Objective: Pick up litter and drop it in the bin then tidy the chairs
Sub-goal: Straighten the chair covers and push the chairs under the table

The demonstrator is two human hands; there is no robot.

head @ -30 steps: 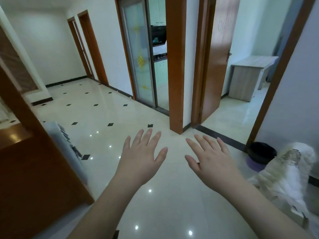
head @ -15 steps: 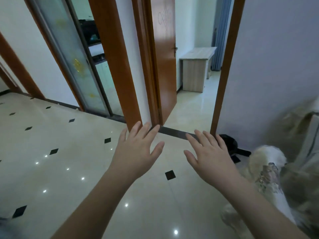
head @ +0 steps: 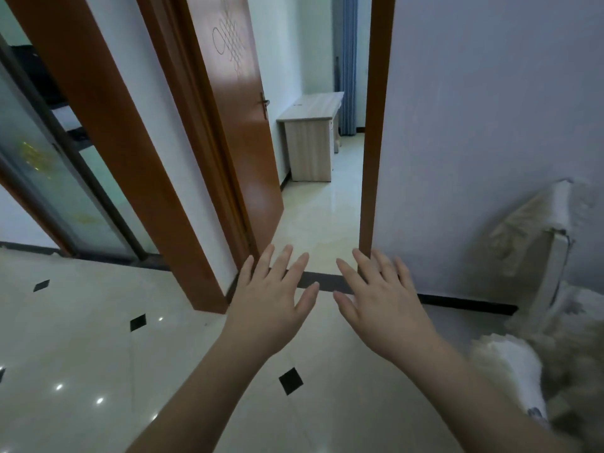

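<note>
Left hand and right hand spread flat, empty, side by side. No litter, bin or chairs visible; open doorway ahead of fingertips. Task looks unstarted.

I can't make out the pale fluffy mass at my lower right: it is blurred and cut by the frame's edge. The cushion against the wall is smeared too. The wooden desk beyond the doorway is half hidden by the door frame, and both my forearms run out of frame
</note>
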